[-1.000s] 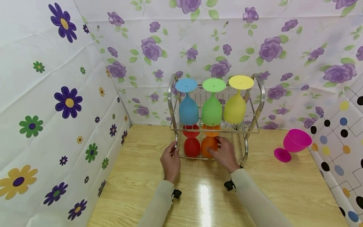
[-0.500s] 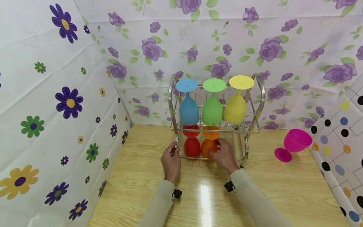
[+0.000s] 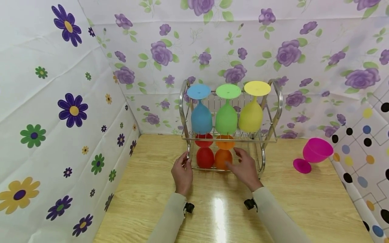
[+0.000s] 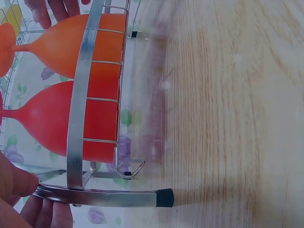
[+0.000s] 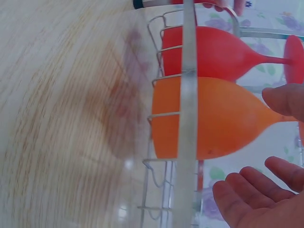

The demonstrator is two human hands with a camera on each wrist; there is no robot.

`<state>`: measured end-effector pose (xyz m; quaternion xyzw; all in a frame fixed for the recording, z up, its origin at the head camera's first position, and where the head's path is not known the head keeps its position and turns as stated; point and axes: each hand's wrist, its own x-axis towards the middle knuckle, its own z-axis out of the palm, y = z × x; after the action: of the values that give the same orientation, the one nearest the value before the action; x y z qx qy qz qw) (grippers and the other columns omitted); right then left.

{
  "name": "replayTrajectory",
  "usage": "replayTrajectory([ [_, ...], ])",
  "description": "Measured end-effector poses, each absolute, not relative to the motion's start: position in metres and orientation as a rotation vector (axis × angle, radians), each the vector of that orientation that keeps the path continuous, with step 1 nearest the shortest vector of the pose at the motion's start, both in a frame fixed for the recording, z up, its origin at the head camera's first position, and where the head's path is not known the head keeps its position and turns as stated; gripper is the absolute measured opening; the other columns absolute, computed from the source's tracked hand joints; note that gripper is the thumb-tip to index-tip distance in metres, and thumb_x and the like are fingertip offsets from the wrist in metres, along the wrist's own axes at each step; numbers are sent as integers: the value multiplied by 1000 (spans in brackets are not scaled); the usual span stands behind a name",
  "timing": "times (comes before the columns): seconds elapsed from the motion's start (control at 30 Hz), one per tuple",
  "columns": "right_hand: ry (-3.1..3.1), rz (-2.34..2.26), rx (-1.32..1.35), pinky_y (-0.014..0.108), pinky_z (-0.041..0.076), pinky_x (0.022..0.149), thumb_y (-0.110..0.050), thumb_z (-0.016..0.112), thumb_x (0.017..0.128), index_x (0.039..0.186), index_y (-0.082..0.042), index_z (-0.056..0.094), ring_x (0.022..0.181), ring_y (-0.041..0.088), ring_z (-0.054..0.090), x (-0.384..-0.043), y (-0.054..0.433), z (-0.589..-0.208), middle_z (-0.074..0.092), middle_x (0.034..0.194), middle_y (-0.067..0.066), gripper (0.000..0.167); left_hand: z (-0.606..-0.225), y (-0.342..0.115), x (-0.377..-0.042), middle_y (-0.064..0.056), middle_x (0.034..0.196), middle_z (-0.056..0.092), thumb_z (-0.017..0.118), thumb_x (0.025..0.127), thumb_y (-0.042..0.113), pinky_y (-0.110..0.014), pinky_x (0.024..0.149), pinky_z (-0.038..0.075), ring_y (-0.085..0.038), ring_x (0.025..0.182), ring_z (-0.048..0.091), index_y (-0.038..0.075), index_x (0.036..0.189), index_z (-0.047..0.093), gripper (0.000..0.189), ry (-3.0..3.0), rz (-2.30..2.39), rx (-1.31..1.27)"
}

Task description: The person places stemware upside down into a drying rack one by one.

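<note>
My left hand [image 3: 182, 174] grips the left leg of a two-tier metal dish rack [image 4: 78, 114], thumb and fingers round the bar. My right hand [image 3: 247, 168] stands beside an orange goblet [image 3: 223, 158] on the lower tier, thumb and fingers spread. In the right wrist view those fingers [image 5: 254, 185] are apart from its bowl, and the thumb is near its stem. The orange goblet sits upside down, next to an upside-down red goblet [image 3: 205, 158]. Above them, blue [image 3: 202, 118], green [image 3: 226, 118] and yellow goblets [image 3: 251, 117] stand upside down on the upper tier.
A magenta goblet [image 3: 317, 151] lies on its side on the wooden table [image 3: 146, 202], right of the rack. Flower-patterned cloth [image 3: 146, 84] covers the back and left walls. Dotted cloth [image 3: 367, 175] borders the table on the right.
My right hand has let go of the orange goblet and drawn back slightly to the right, its fingers spreading. My left hand keeps its grip on the rack.
</note>
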<state>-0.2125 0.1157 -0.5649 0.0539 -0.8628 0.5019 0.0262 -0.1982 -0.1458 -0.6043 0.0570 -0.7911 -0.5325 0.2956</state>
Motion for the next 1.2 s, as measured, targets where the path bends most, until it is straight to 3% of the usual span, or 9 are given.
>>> replayTrajectory([
  [0.27,-2596,1539,175,58,53,112,-28,82,94,152,-11,54,138,40,56,-195,131,-550,56,154,16,67,-603,-146,-197,-12,114,75,71,98,-3,-43,88,66,-28,101,76,13,135,73,40,-2113,-1402,132],
  [0.77,-2463,1261,67,59,56,103,-22,81,96,144,-2,61,129,42,61,-161,209,-529,64,140,21,56,-604,-147,-197,-10,110,75,72,98,-2,-40,85,67,-26,98,76,14,133,74,39,-2115,-1393,133],
  [0.87,-2433,1218,4,30,58,106,-21,82,94,144,-3,62,127,40,62,-155,229,-524,65,139,19,56,-603,-147,-197,-11,111,74,72,99,-1,-42,86,67,-27,99,76,14,134,74,38,-2125,-1414,143],
  [0.93,-2426,1181,-33,10,53,101,-23,83,94,143,-3,63,124,37,64,-153,241,-520,66,139,17,57,-603,-148,-197,-11,112,74,71,99,-1,-41,86,67,-27,100,76,14,134,74,38,-2127,-1427,148],
  [1.0,-2423,1145,-78,-3,42,90,-26,83,94,143,-6,64,117,22,67,-151,252,-517,68,138,15,56,-603,-148,-197,-11,112,74,71,99,-2,-42,87,67,-27,100,76,14,133,74,38,-2125,-1428,149],
  [1.13,-2428,1091,-181,-4,40,84,-32,83,92,143,-10,65,106,-10,56,-148,271,-513,69,138,10,58,-605,-147,-197,-10,112,74,72,99,-1,-39,87,66,-25,100,76,14,133,75,37,-2120,-1413,141],
  [1.2,-2424,1087,-228,-3,42,85,-33,84,92,144,-11,65,107,-13,54,-147,279,-513,69,139,9,59,-606,-147,-197,-10,112,74,72,98,0,-39,88,66,-25,100,76,14,133,75,37,-2119,-1413,142],
])
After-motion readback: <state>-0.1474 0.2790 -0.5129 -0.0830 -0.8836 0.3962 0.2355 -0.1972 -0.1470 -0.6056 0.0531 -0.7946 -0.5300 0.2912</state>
